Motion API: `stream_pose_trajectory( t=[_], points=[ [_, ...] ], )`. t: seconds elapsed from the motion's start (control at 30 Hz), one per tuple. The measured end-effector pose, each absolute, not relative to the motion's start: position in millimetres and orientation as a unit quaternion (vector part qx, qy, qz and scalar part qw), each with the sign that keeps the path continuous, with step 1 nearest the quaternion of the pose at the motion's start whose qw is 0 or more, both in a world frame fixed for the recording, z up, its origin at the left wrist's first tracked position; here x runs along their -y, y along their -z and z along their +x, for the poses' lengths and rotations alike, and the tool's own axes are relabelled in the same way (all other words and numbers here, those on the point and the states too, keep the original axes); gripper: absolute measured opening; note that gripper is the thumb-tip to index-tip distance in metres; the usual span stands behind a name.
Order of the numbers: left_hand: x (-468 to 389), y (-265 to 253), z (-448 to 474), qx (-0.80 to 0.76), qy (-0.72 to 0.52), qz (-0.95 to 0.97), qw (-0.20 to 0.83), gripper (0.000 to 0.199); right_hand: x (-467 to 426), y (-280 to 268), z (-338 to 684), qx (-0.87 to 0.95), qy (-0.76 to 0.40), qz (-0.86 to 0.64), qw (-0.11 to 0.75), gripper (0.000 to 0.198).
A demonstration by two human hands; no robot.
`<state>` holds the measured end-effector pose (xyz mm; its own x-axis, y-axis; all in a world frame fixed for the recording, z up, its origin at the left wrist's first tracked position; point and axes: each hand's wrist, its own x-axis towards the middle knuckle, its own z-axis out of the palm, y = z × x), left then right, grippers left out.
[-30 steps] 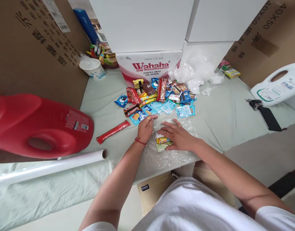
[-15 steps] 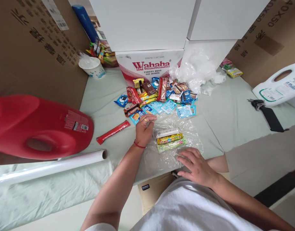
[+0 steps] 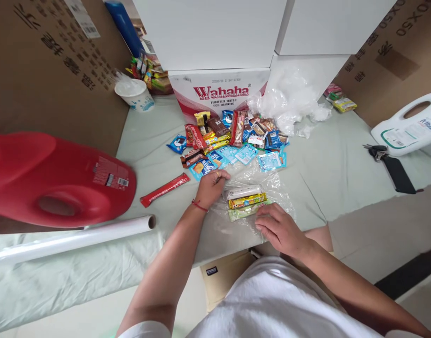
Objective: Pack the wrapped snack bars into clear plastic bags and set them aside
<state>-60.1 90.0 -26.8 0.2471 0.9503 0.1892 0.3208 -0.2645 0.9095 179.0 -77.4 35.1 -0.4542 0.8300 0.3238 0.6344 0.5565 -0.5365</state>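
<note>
A sheet of clear plastic wrap (image 3: pixel 281 192) lies on the cloth-covered table. On it, side by side, rest a white snack bar (image 3: pixel 243 192), a yellow-wrapped snack (image 3: pixel 247 201) and a pale green packet (image 3: pixel 242 213). My left hand (image 3: pixel 211 188) is closed at the wrap's far left edge, fingertips pinched on the film. Fingers curled together, my right hand (image 3: pixel 280 230) grips the wrap's near edge, close to the right end of the green packet and partly covering it. The film between its fingertips is mostly hidden.
Beyond the wrap is a pile of wrapped snacks (image 3: pixel 224 136) before a Wahaha box (image 3: pixel 220 94). Left are a red stick packet (image 3: pixel 165 189), a wrap roll (image 3: pixel 74 238) and a red jug (image 3: pixel 60 178). Crumpled plastic (image 3: pixel 289 105), a white jug (image 3: pixel 409 126) and keys (image 3: pixel 377 151) lie right.
My right hand has moved up and left to the near edge of the wrap, and its spread fingers have closed together. My left hand has stayed nearly in place.
</note>
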Motion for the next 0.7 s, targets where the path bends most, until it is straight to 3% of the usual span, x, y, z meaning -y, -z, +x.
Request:
stream_pose_trajectory(
  t=[0.07, 0.17, 0.33, 0.5, 0.63, 0.7],
  points=[
    [-90.4, 27.0, -59.5, -0.458, -0.403, 0.69, 0.391, 0.022, 79.5, -37.2, 178.5, 0.859, -0.172, -0.417, 0.24, 0.02],
    [-90.9, 27.7, -58.2, -0.454, -0.4, 0.7, 0.379, 0.022, 92.5, -29.1, 172.6, 0.871, -0.152, -0.427, 0.189, 0.05],
    [-90.6, 27.5, -56.5, -0.454, -0.391, 0.716, 0.358, 0.023, 109.4, -11.5, 152.3, 0.769, -0.134, -0.578, 0.236, 0.065],
    [-90.2, 25.9, -56.1, -0.453, -0.39, 0.717, 0.358, 0.025, 100.6, -10.7, 140.8, 0.702, -0.138, -0.663, 0.221, 0.04],
    [-90.0, 26.3, -56.1, -0.457, -0.399, 0.7, 0.376, 0.024, 91.3, -17.5, 137.5, 0.727, -0.179, -0.61, 0.26, 0.014],
    [-90.1, 25.8, -56.6, -0.464, -0.411, 0.671, 0.406, 0.022, 86.7, -23.9, 134.9, 0.745, -0.187, -0.57, 0.29, 0.012]
  ],
)
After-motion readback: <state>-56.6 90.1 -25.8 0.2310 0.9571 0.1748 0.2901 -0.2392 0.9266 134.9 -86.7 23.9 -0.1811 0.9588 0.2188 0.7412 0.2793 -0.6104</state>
